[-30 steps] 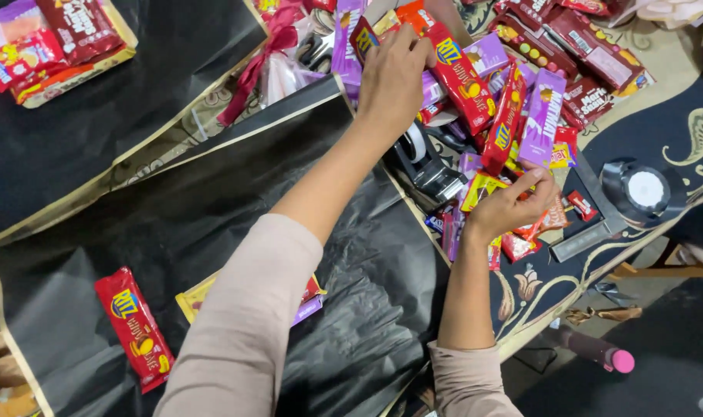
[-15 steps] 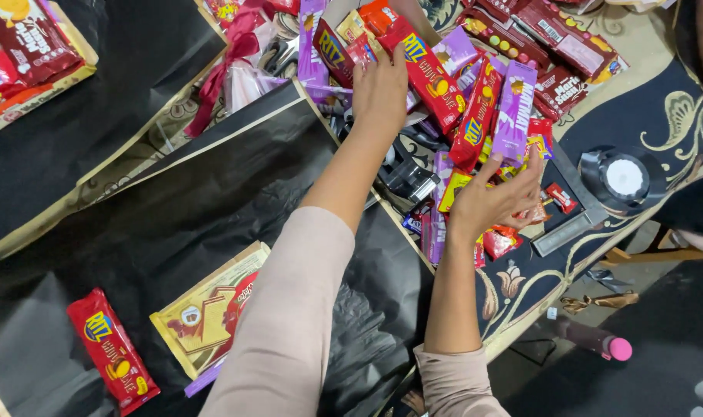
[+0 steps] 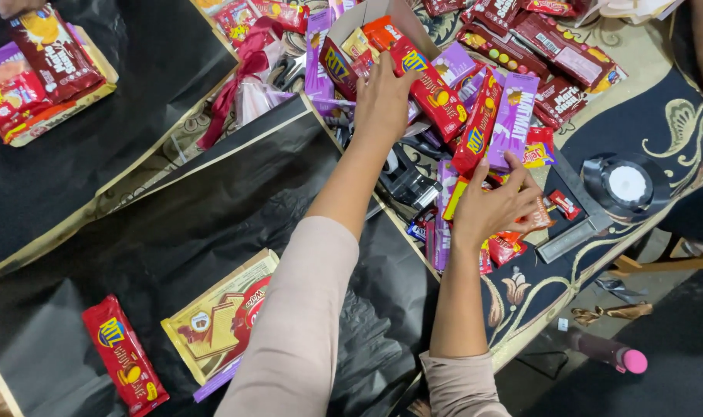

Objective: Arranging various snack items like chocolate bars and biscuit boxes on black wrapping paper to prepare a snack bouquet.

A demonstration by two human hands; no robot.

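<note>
My left hand (image 3: 382,96) reaches far forward into a heap of snack packets (image 3: 513,116). Its fingertips are down among red and orange cracker packets (image 3: 432,85) at the mouth of a small cardboard box (image 3: 367,19), and the grip is hidden. My right hand (image 3: 492,205) lies nearer on the same heap, below a purple packet (image 3: 512,127). Its fingers curl over a small red packet (image 3: 533,222). Both sleeves are beige.
Black wrapping paper (image 3: 174,224) covers the near left, with a red cracker packet (image 3: 123,359) and a yellow wafer pack (image 3: 220,320) lying on it. A tray of snacks (image 3: 38,77) sits far left. A tape dispenser (image 3: 625,185) is at right, a pink-capped bottle (image 3: 610,354) on the floor.
The view shifted, so the yellow wafer pack shows fully on the black paper. My left hand stays in the heap by the box; my right hand stays on the small packets.
</note>
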